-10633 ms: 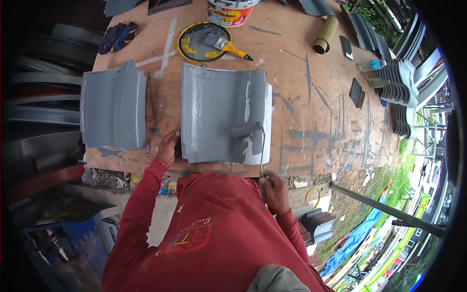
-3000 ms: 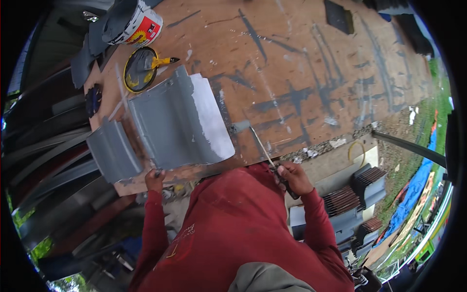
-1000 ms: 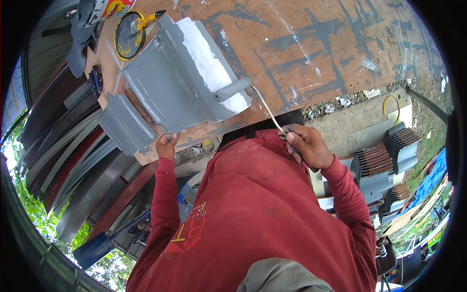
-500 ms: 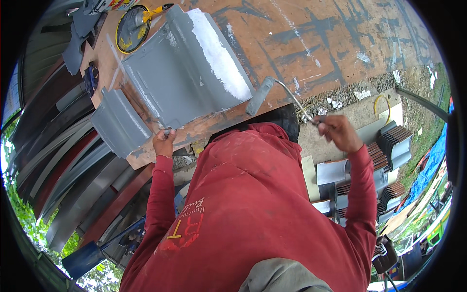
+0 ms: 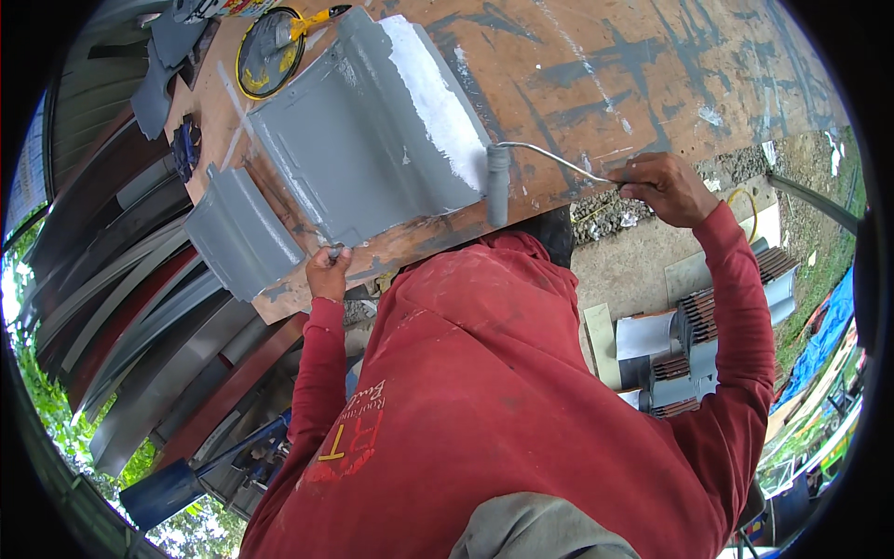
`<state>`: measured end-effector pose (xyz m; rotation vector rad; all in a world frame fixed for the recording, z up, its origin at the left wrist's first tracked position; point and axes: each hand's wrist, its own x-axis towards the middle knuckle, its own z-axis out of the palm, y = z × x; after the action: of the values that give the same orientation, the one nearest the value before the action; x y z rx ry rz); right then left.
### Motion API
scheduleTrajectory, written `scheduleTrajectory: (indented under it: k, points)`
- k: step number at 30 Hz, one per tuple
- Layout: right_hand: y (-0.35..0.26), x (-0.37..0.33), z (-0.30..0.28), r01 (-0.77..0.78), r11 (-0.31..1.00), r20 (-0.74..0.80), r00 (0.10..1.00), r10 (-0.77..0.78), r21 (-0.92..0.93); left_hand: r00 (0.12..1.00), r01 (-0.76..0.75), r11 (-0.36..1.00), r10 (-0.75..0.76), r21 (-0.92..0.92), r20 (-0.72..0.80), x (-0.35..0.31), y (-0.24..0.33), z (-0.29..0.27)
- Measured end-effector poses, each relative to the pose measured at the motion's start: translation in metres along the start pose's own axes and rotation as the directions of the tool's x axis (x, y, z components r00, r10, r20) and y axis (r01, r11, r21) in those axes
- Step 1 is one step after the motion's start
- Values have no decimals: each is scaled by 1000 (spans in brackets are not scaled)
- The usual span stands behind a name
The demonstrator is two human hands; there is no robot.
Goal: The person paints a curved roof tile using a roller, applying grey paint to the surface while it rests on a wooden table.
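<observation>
My right hand [image 5: 667, 187] is closed around the handle of a paint roller [image 5: 498, 186]. Its grey sleeve hangs at the right edge of a large curved roof tile [image 5: 372, 140]; whether it touches the tile I cannot tell. Grey paint coats most of that tile, while a strip [image 5: 424, 98] along its right side is white. My left hand [image 5: 328, 270] is closed at the tile's near left corner, with a small grey piece at the fingertips that looks like the tile's edge. Left of it lies a smaller grey tile [image 5: 240, 228].
A paint-smeared wooden board [image 5: 596, 84] carries the tiles. A round lid [image 5: 265, 65] with a yellow-handled brush [image 5: 303, 23] lies at the far left. Long curved metal sheets [image 5: 121, 307] stand left of the board. Stacked tiles [image 5: 698, 321] sit on the ground at right.
My right hand has moved away and slightly right, and the roller has turned more upright beside the tile's right edge. My left hand keeps its place at the corner.
</observation>
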<state>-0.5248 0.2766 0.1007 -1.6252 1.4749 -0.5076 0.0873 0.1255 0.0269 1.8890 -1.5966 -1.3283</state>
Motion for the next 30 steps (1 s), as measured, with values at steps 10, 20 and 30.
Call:
scheduleTrajectory:
  k: [10,20,30]
  points:
    - [-17,12,-16,101,986,-5,995,-103,-132,1000,-17,1000,17,-25,11,1,0,-2]
    - [-108,55,17,171,924,-24,981,-190,-342,999,-32,999,30,-38,-37,-2,-7,5]
    - [-136,39,-2,71,893,-23,996,-90,-445,995,-52,999,52,6,-81,-4,-7,12]
